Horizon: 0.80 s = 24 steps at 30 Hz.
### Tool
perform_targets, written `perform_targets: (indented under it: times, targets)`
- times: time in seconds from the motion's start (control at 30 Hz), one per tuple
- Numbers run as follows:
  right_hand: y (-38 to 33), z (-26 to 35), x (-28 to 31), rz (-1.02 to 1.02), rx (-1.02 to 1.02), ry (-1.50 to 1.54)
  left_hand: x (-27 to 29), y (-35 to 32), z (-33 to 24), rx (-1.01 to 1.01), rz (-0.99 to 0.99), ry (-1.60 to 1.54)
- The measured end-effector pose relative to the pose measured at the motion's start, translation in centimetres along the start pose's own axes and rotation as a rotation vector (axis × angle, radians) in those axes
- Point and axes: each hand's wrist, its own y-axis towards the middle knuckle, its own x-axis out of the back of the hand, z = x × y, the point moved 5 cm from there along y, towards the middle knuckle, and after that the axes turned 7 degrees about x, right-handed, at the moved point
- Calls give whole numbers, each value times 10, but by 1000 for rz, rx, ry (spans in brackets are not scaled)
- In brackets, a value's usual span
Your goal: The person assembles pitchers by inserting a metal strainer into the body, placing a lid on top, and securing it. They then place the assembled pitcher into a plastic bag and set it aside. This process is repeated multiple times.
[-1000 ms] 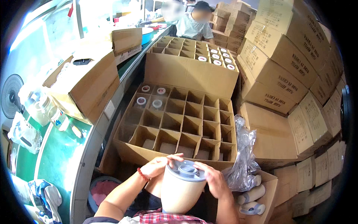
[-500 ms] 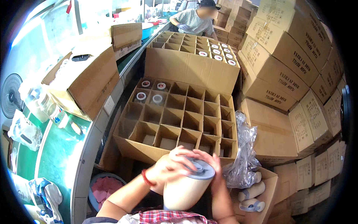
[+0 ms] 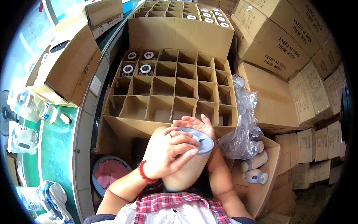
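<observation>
Your left hand (image 3: 164,151) lies over the grey lid (image 3: 207,145), fingers loosely parted; your right hand's (image 3: 199,125) fingers spread along its far edge, contact unclear. Directly below is the cream canister (image 3: 181,180), on your side of the divided carton (image 3: 126,128), its long axis leaning toward that carton, slightly rightward.

Left hand (image 3: 173,151) covers a good chunk of the grey lid (image 3: 207,145), and the right hand (image 3: 204,126) is partly tucked behind it, so no clue how its palm sits. Cream container's (image 3: 188,173) bottom disappears behind the checked cloth (image 3: 164,201). Far divided carton (image 3: 158,14) gets chopped by the top edge. Black thing (image 3: 345,114) far right: too dark to make out.
</observation>
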Motion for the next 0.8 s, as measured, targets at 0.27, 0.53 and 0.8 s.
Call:
perform_targets:
  times: [0.27,0.53,0.8]
  targets:
    - [-49,42,-110,-180,55,-1729,0,-15,117,73,168,-1018]
    - [6,0,-2,29,4,-31,1,1,-1,11,-65,66]
    - [-46,40,-96,-81,167,-1662,-6,-10,125,-31,241,-1209]
